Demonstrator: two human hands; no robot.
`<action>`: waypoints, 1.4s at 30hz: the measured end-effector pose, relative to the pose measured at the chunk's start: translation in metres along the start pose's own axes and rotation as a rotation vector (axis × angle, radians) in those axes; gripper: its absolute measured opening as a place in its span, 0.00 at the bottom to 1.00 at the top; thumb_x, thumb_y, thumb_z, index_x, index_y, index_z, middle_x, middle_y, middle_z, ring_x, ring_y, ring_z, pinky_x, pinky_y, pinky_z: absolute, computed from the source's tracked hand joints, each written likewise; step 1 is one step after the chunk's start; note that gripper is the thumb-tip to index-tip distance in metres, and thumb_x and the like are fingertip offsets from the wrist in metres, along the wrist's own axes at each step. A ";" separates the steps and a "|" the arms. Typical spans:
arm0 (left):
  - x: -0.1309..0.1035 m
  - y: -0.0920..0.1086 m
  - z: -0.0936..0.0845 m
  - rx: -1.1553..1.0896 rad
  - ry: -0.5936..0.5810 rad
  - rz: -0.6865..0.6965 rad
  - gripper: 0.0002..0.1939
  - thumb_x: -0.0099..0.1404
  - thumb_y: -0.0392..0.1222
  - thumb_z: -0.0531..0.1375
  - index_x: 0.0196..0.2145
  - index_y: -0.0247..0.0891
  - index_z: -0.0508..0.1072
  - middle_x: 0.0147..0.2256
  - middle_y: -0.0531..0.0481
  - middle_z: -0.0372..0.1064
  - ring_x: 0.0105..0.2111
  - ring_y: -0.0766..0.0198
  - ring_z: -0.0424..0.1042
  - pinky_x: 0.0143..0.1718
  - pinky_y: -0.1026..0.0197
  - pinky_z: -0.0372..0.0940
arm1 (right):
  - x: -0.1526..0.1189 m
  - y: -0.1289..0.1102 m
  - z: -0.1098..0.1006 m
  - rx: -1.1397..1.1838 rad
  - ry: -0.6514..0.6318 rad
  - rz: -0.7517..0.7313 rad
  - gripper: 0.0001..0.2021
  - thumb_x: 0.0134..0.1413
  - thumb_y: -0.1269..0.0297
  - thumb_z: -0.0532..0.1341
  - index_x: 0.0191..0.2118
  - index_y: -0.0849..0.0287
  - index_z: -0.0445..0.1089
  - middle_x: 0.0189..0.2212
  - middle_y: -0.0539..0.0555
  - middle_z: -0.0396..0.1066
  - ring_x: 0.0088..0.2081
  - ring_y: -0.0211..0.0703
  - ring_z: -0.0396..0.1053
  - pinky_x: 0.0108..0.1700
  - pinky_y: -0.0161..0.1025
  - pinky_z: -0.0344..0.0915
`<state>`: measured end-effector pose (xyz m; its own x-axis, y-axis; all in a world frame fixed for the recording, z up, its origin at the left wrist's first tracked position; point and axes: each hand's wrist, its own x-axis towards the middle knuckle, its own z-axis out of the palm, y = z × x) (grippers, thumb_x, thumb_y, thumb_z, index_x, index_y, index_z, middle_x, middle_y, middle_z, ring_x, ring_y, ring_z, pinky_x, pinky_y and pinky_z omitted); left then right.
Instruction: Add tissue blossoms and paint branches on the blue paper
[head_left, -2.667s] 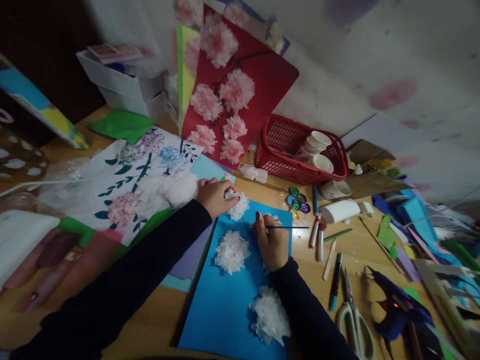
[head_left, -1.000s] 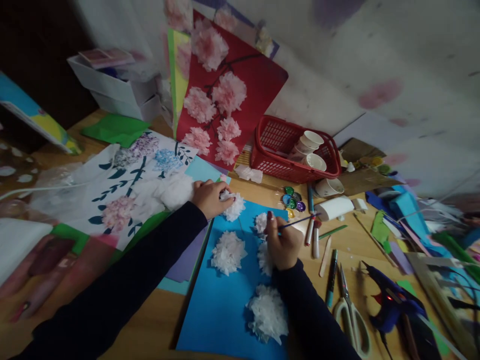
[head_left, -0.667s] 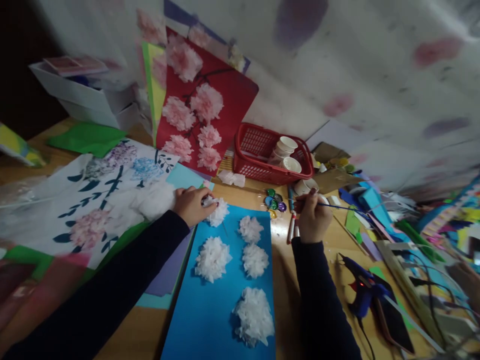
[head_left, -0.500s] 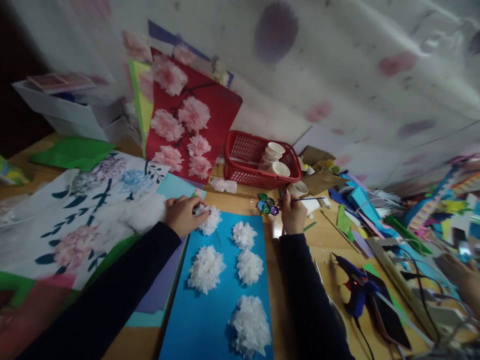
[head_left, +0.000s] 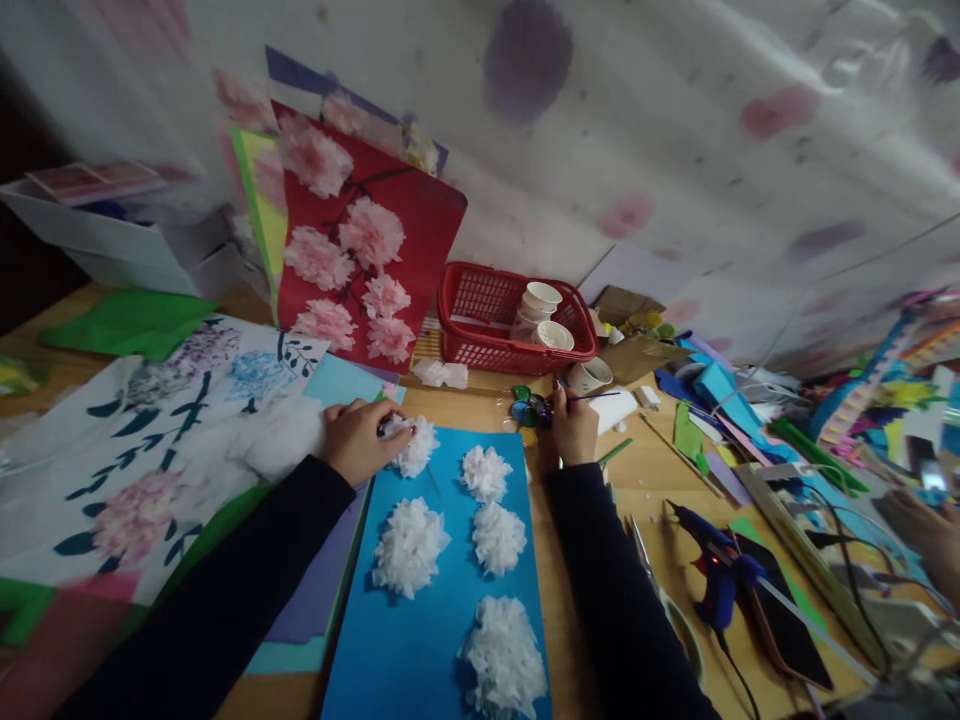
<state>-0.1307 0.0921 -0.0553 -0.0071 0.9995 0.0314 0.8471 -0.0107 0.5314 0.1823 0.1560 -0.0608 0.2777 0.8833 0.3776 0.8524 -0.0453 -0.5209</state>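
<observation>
A blue sheet [head_left: 427, 640] lies in front of me with several white tissue-paper flowers [head_left: 499, 655] on it. At its top left corner, the fingers of my left hand [head_left: 364, 440] are closed on the edge of a white paper flower [head_left: 418, 447]. My right hand [head_left: 575, 428] grips a thin paintbrush [head_left: 600, 396], whose handle points right. That hand is just beside a cluster of small paint pots [head_left: 525, 408], and the brush tip is hidden from me.
Behind stand a red basket [head_left: 487, 355] with paper cups and a red card [head_left: 420, 230] with pink flowers. A glue gun [head_left: 716, 570], phone [head_left: 780, 620] and scissors [head_left: 660, 590] lie right. Another person's hand [head_left: 919, 530] holds something at far right. A painted flower sheet [head_left: 225, 440] lies left.
My right hand has shifted slightly left, closer to the paint pots, with the paintbrush. My left hand stays at the same flower. The view has moved a little, and more of the scissors shows.
</observation>
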 end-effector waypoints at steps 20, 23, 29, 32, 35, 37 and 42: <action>0.000 0.000 0.000 -0.005 0.005 -0.004 0.12 0.57 0.50 0.58 0.36 0.45 0.74 0.32 0.51 0.74 0.37 0.56 0.70 0.46 0.52 0.51 | -0.028 -0.052 -0.058 0.421 -0.023 -0.023 0.21 0.54 0.41 0.56 0.33 0.57 0.64 0.25 0.52 0.71 0.24 0.40 0.68 0.27 0.37 0.64; 0.000 -0.001 0.001 -0.001 -0.002 -0.004 0.13 0.57 0.51 0.58 0.37 0.45 0.74 0.31 0.51 0.74 0.37 0.55 0.70 0.45 0.51 0.51 | -0.064 -0.075 -0.081 0.567 -0.144 -0.070 0.15 0.58 0.49 0.57 0.34 0.56 0.63 0.25 0.51 0.71 0.25 0.39 0.68 0.28 0.36 0.65; 0.001 -0.004 0.003 -0.008 0.001 0.007 0.12 0.57 0.51 0.59 0.36 0.45 0.74 0.31 0.51 0.74 0.38 0.55 0.70 0.45 0.52 0.51 | -0.139 -0.090 -0.079 0.608 -0.356 -0.037 0.12 0.65 0.56 0.52 0.35 0.57 0.65 0.26 0.51 0.70 0.28 0.38 0.68 0.31 0.36 0.66; 0.001 -0.004 0.003 -0.015 0.006 0.011 0.12 0.57 0.51 0.59 0.36 0.45 0.73 0.32 0.51 0.75 0.39 0.56 0.70 0.45 0.52 0.51 | -0.153 -0.083 -0.055 0.573 -0.364 -0.013 0.13 0.65 0.56 0.51 0.34 0.57 0.65 0.26 0.52 0.70 0.28 0.39 0.69 0.33 0.37 0.66; 0.001 -0.003 0.003 -0.020 0.007 0.009 0.11 0.57 0.50 0.59 0.36 0.45 0.74 0.32 0.52 0.75 0.39 0.56 0.70 0.46 0.51 0.50 | -0.155 -0.078 -0.039 0.466 -0.354 -0.057 0.14 0.65 0.56 0.51 0.32 0.57 0.65 0.25 0.51 0.70 0.27 0.39 0.69 0.31 0.36 0.65; 0.001 -0.003 0.003 -0.023 0.007 0.007 0.11 0.56 0.50 0.59 0.35 0.45 0.74 0.32 0.52 0.75 0.39 0.56 0.70 0.46 0.51 0.50 | -0.154 -0.078 -0.034 0.416 -0.347 -0.087 0.14 0.65 0.56 0.50 0.31 0.57 0.65 0.23 0.50 0.69 0.25 0.39 0.68 0.30 0.35 0.63; 0.001 -0.002 0.002 -0.033 0.005 -0.005 0.11 0.56 0.50 0.59 0.35 0.44 0.74 0.32 0.51 0.74 0.39 0.56 0.70 0.46 0.51 0.50 | -0.155 -0.078 -0.032 0.345 -0.326 -0.111 0.14 0.65 0.56 0.50 0.31 0.57 0.64 0.22 0.50 0.68 0.24 0.40 0.67 0.29 0.35 0.63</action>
<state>-0.1314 0.0935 -0.0578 -0.0144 0.9994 0.0326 0.8290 -0.0063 0.5593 0.0867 0.0076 -0.0547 -0.0066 0.9767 0.2144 0.6573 0.1659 -0.7352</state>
